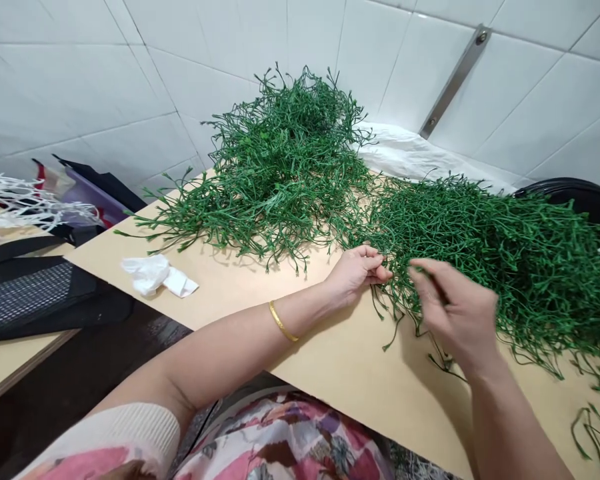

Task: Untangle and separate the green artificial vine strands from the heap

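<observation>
Tangled artificial green stems trail across the table toward its near edge; right hand pinched closed among them, left hand half-curled at their edge, hold unclear.

Landmark: the board I'm working over.
Behind it: a tiled wall, with a metal bracket fixed on it and a crumpled cloth lying against its foot.
On it, far: a heap of artificial sprigs.
On it, right: a second heap, touching the first.
On it, left: a crumpled tissue.
Past its right end: a chair back.
Past its left end: a bag on a lower surface.
At the second heap's near edge: my left hand, with my right hand just beside it.
</observation>
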`<state>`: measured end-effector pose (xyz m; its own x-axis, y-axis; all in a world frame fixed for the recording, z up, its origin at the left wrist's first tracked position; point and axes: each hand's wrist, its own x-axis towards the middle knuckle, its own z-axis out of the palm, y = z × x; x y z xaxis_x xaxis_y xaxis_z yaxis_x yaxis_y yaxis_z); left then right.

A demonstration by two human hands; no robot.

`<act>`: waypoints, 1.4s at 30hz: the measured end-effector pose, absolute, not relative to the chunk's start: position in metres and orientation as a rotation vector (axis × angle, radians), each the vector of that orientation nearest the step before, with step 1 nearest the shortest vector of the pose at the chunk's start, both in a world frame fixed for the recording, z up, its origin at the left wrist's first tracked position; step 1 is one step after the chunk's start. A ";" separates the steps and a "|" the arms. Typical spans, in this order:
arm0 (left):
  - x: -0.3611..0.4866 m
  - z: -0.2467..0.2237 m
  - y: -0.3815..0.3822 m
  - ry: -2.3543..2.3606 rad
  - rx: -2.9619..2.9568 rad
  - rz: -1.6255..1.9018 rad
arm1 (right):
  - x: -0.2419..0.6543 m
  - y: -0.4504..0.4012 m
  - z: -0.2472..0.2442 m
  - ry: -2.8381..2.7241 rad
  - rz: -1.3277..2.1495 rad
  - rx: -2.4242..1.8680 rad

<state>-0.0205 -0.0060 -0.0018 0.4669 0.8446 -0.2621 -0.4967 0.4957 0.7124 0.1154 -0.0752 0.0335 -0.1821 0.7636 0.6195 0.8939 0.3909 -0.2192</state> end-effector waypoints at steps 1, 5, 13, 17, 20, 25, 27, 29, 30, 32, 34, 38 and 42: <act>-0.021 -0.002 -0.007 0.660 0.617 0.883 | 0.126 -0.074 0.038 -1.908 -0.398 -1.530; -0.020 -0.001 -0.012 0.690 0.700 0.932 | 0.170 -0.066 0.044 -1.839 -0.792 -1.927; -0.021 -0.002 -0.016 0.808 1.115 1.136 | 0.160 -0.068 0.045 -1.714 -0.580 -1.973; -0.022 -0.007 -0.013 0.771 1.289 1.130 | 0.129 -0.060 0.034 -1.754 0.157 -1.711; -0.023 -0.008 -0.015 0.770 1.377 1.101 | 0.113 -0.050 0.020 -1.635 0.547 -1.696; -0.021 -0.006 -0.022 0.837 1.381 1.028 | 0.107 -0.042 0.006 -1.378 0.791 -1.396; -0.020 -0.007 -0.024 0.827 1.378 1.029 | 0.107 -0.043 0.006 -1.403 0.780 -1.285; -0.020 -0.007 -0.023 0.804 1.385 1.036 | 0.105 -0.046 0.007 -1.478 0.767 -1.195; -0.020 -0.007 -0.023 0.800 1.388 1.041 | 0.104 -0.048 0.008 -1.511 0.754 -1.166; -0.022 -0.004 -0.020 0.819 1.399 1.064 | 0.102 -0.050 0.006 -1.542 0.720 -1.159; -0.026 0.000 -0.016 0.881 1.437 1.115 | 0.100 -0.051 0.002 -1.553 0.664 -1.219; -0.035 0.010 -0.006 1.023 1.510 1.309 | 0.100 -0.049 -0.011 -1.661 0.463 -1.346; -0.043 0.011 0.003 0.967 1.501 1.346 | 0.102 -0.045 -0.019 -1.742 0.298 -1.383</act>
